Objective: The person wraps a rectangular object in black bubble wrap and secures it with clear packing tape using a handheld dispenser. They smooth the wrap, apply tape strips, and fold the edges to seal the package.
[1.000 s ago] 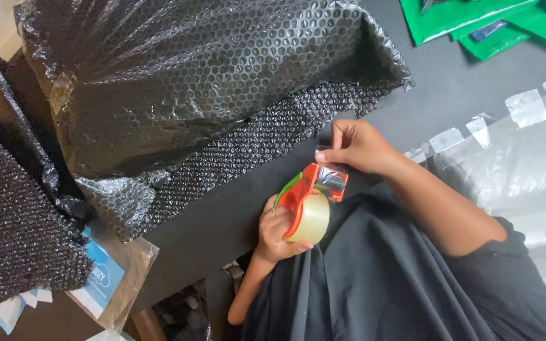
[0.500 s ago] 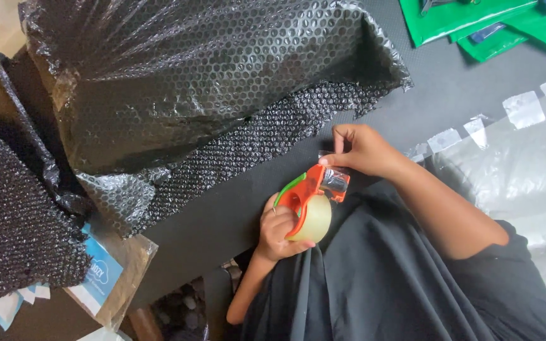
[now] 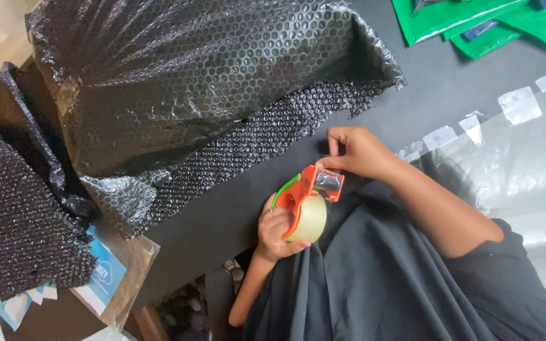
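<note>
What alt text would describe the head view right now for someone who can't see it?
The left hand grips an orange tape dispenser loaded with clear tape, while the right hand pinches the tape end at its cutter. Beyond them, a bundle wrapped in black bubble wrap lies on a dark table.

Bare dark table lies open between bubble-wrapped parcel and hands.

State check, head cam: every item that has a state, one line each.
tape dispenser: held off the table, roll loaded
left hand: gripping the dispenser handle
right hand: fingers pinching the tape end at the cutter
bubble-wrapped parcel: wrapped, lying on the table, loose flap along its near edge
cut tape strips: stuck in a row on the clear plastic
green mailers: lying flat, overlapping
</note>
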